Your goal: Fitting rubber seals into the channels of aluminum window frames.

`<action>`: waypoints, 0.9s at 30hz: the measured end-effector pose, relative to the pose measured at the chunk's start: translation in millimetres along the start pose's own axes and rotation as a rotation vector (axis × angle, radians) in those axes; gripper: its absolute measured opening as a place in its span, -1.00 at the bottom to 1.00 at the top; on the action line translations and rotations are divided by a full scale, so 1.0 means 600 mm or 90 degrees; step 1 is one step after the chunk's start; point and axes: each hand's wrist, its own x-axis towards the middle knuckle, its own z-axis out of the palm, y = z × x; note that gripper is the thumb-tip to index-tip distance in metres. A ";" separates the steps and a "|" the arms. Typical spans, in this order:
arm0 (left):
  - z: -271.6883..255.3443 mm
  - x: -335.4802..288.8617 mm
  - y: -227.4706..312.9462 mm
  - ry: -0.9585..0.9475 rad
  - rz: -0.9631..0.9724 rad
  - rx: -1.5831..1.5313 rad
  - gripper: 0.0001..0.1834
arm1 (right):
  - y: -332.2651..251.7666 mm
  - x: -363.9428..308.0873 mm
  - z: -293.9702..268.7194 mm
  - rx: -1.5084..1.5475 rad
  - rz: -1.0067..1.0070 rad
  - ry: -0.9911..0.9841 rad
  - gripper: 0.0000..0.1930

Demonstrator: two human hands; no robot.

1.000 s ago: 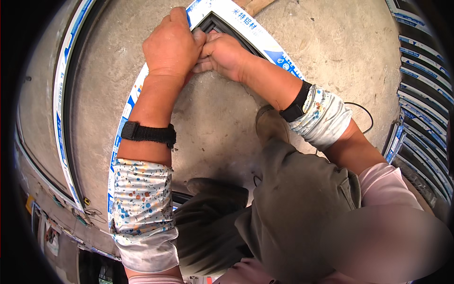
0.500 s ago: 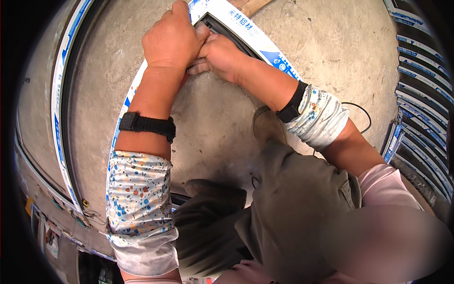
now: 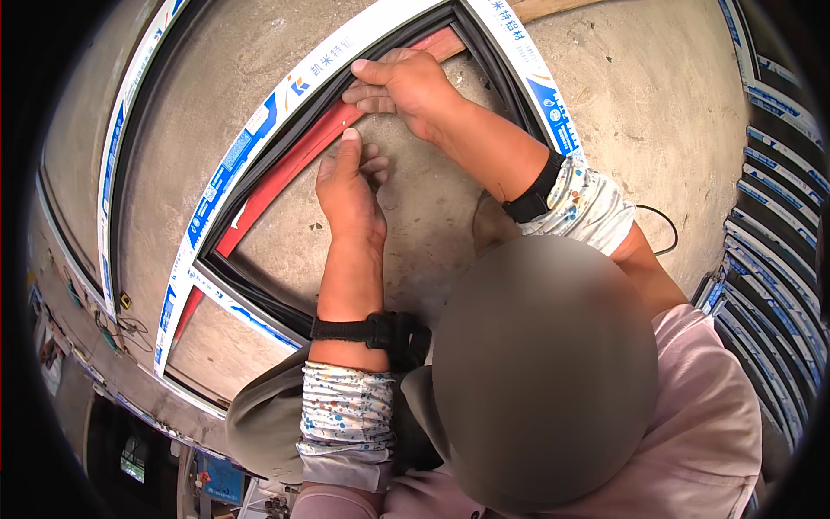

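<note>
A frame (image 3: 278, 102) with white-and-blue protective film lies on the floor before me. Black flexible strip, apparently rubber seal (image 3: 501, 73), runs along its inner edges, with some loops loose. My right hand (image 3: 415, 91) is over the frame's upper left side, thumb and fingers apart, fingertips at or just above the strip; contact is hard to judge. Lower down, my left hand (image 3: 350, 195) hovers inside the opening beside a red bar (image 3: 294, 160). Its thumb points up, its fingers are loosely bent and apart, and nothing shows in it.
Under the frame's top corner is a wooden board (image 3: 553, 7). Another film-wrapped frame (image 3: 108, 190) stands at the left. Several wrapped profiles (image 3: 778, 186) are lined up at the right. A black cable (image 3: 673, 229) curves over the concrete floor near my right arm.
My hands, together at the frame's corner before, are now apart. The left has come down and right into the opening. More of the frame, the black strip and the red bar now shows.
</note>
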 end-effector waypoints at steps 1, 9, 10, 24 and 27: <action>-0.014 0.013 -0.001 -0.017 -0.018 -0.135 -0.72 | 0.000 0.006 0.005 0.009 0.013 0.008 -0.70; -0.026 0.063 0.038 -0.064 -0.009 -0.423 -0.73 | 0.014 0.020 0.001 -0.105 -0.012 0.050 -0.74; -0.022 0.062 0.042 -0.077 -0.025 -0.452 -0.76 | 0.011 0.019 0.000 -0.110 -0.014 0.048 -0.74; 0.018 0.076 0.052 -0.073 -0.032 -0.491 -0.54 | -0.055 -0.022 -0.007 -1.013 -0.589 -0.047 -0.79; 0.015 0.081 0.047 -0.062 -0.039 -0.482 -0.58 | -0.108 -0.013 0.002 -1.115 -0.992 -0.139 -0.66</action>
